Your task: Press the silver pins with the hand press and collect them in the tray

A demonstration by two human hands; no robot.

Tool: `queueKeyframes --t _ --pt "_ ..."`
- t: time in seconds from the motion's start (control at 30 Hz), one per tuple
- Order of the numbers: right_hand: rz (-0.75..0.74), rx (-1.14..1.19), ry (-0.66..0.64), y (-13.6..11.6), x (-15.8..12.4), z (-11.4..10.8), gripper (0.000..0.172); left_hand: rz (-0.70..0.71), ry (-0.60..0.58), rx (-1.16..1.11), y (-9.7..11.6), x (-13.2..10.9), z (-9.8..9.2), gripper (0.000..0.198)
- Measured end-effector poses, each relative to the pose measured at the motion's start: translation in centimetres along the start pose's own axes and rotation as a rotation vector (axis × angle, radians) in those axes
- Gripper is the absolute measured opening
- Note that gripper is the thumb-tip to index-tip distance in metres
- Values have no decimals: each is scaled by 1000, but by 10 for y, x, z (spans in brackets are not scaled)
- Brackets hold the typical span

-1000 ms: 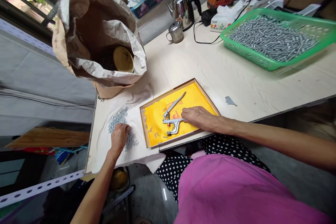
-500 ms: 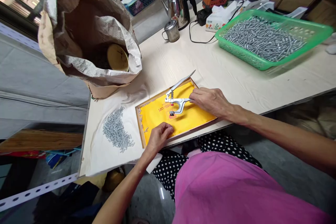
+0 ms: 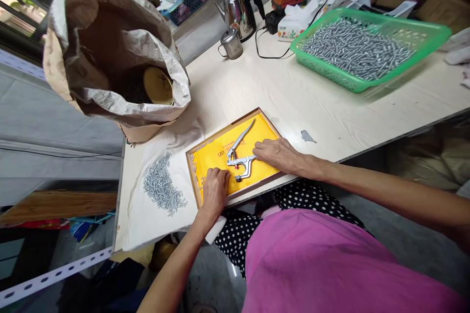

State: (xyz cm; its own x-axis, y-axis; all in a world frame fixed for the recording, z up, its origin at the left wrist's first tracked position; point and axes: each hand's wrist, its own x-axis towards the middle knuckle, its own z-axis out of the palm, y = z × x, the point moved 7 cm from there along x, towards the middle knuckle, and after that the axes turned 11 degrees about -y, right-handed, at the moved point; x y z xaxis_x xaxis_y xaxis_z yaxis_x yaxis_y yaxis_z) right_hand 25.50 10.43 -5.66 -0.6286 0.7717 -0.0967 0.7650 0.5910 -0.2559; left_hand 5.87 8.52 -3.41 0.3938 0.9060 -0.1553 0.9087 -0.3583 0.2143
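Note:
A pair of silver hand pliers (image 3: 241, 160) with a spring lies low over a yellow sheet with red print (image 3: 216, 149) inside a shallow brown tray (image 3: 220, 133). My right hand (image 3: 277, 154) is closed round the right end of the pliers. My left hand (image 3: 216, 187) is over the tray's near side, fingers curled together just left of the pliers' jaws; what they hold, if anything, is too small to make out. Several small metal pins (image 3: 194, 168) lie along the tray's left side. Left of the tray, a pile of metal pins (image 3: 163, 186) rests on white cloth (image 3: 135, 220).
An open paper sack (image 3: 147, 124) stands at the back left. A steel kettle (image 3: 238, 10) and small steel jug (image 3: 231, 44) are behind. At the back right sits a green basket (image 3: 330, 76) of metal pins. A grey scrap (image 3: 307, 136) lies right of the tray.
The pliers and my right hand have come down and left toward the sheet. My left hand has shifted slightly left, its fingers more curled. The grey scrap now shows beyond my right hand.

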Motion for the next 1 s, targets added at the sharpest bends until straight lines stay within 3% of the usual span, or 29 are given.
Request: queueKeyframes --t 0.1,0.2,0.3,0.37,0.67,1.0 --pt "9 0 -23 2 0 0 22 -44 -33 -122 -9 1 0 21" --pt "10 -12 -22 2 0 1 19 -246 -68 -546 -23 3 3 19" --pt "-3 -22 -11 0 0 2 19 -414 -123 -988 -22 5 15 44" --pt "-5 -25 -6 0 0 2 19 -460 -137 -1122 -15 8 19 53" --pt "23 -3 -5 -1 2 3 18 -538 -113 -1114 -6 11 20 56" --pt "20 23 -25 -2 1 3 23 -526 -235 -1005 -11 13 26 50"
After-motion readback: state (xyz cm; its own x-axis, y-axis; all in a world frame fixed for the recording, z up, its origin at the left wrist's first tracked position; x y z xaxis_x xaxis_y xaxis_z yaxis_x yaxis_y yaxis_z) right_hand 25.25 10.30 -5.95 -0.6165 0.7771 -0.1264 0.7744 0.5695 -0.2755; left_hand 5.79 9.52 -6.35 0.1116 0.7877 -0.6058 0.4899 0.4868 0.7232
